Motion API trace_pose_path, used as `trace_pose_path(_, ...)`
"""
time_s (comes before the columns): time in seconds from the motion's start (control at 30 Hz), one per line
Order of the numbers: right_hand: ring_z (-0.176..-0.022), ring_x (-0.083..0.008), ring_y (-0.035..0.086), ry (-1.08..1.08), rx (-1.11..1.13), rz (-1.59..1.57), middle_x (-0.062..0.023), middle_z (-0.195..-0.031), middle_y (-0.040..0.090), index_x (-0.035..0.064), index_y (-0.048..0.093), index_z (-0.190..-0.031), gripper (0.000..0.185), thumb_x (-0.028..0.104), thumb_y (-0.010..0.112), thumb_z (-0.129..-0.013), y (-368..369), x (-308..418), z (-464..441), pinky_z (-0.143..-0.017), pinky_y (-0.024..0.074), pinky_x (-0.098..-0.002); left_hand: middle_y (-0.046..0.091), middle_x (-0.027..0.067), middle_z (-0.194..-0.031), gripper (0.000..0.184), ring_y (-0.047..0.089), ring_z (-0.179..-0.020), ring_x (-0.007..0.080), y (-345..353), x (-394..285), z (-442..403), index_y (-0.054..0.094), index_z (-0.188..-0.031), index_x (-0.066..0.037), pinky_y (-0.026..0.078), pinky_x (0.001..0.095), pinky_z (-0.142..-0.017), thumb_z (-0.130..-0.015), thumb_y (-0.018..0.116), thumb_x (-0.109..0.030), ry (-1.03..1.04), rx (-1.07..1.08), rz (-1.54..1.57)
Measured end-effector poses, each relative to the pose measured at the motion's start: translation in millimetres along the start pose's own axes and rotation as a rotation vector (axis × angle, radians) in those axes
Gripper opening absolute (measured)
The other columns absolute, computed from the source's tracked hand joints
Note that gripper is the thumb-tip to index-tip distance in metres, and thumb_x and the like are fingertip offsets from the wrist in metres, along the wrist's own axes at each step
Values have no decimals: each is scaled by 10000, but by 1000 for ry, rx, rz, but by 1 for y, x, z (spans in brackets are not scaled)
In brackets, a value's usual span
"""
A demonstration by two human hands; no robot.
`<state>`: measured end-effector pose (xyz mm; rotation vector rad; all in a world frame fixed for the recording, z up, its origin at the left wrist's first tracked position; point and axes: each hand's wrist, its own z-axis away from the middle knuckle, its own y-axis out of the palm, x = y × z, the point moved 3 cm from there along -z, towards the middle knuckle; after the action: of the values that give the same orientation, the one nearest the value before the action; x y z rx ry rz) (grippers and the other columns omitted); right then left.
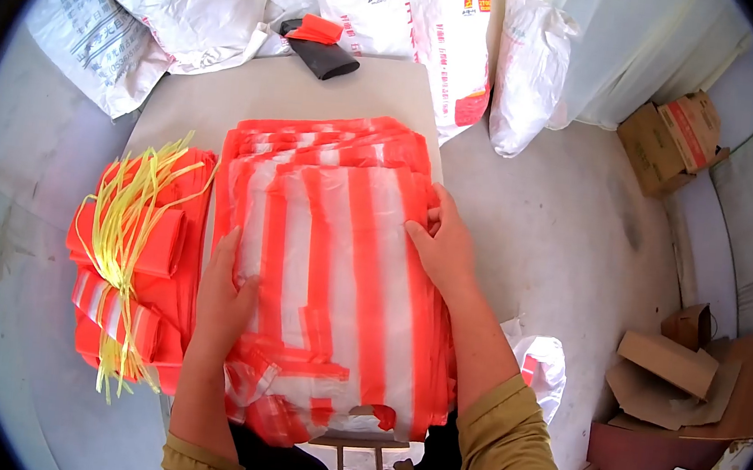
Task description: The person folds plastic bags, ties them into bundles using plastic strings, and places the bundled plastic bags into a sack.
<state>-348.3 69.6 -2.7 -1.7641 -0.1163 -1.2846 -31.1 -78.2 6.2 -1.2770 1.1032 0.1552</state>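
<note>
A thick stack of red-and-white striped plastic bags (347, 259) lies on the table (200, 87), its lower end crumpled near my body. My left hand (225, 297) rests against the stack's left edge, thumb and fingers apart. On the right edge lies my right hand (441, 241), its thumb on the top bag and its fingers bent at the side, partly hidden. Left of the stack, folded red bags (154, 241) are piled up, with a bunch of yellow strips (118, 237) draped over them.
White sacks (191, 0) stand behind the table. A black roll with a red piece (321, 53) lies at its far edge. Cardboard boxes (675, 141) sit at the back right, more cartons (671, 381) at the lower right. A white bag (545, 365) is on the floor.
</note>
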Motion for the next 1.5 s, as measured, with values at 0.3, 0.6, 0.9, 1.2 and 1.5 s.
trace_pose_path(0.3,-781,-175,595,-133,-74,-105,-55,-875,618,133,482,-1541,618,58,644,-949,4,-10,-5,-786,522,-331,459,245,-1591,569,441,-1474,412,-1,6,4,552,-1470,-25,381,440,-1206,-920,691,-70,62,29,-83)
trace_pose_path(0.6,-804,-186,609,-102,-76,29,-68,-881,629,97,530,-1479,518,75,619,-969,-2,-14,-6,-803,524,-335,469,205,-1597,550,395,-1515,387,-4,0,7,566,-1463,-21,344,431,-1236,-935,693,-107,41,53,-164)
trace_pose_path(0.9,-1078,-303,632,-422,-289,419,-152,-1177,665,56,565,-1440,477,97,635,-970,-8,1,0,-1015,497,-432,520,195,-1550,501,420,-1499,378,-11,-17,11,621,-1395,-20,389,461,-1207,-917,716,-135,183,-79,-302)
trace_pose_path(1.2,-1491,-369,378,-642,766,167,-172,-1594,449,57,507,-1508,543,244,620,-1011,41,99,75,-1228,306,-479,526,165,-1538,506,441,-1482,355,36,-59,38,598,-1403,-40,394,503,-1190,-926,689,-182,374,355,-34)
trace_pose_path(1.5,-1586,-372,234,-360,245,757,-166,-1679,350,45,475,-1543,608,262,624,-996,4,29,23,-1288,174,-531,377,167,-1659,671,267,-1585,341,58,-36,46,457,-1543,-31,242,489,-1273,-950,637,-288,418,363,-278)
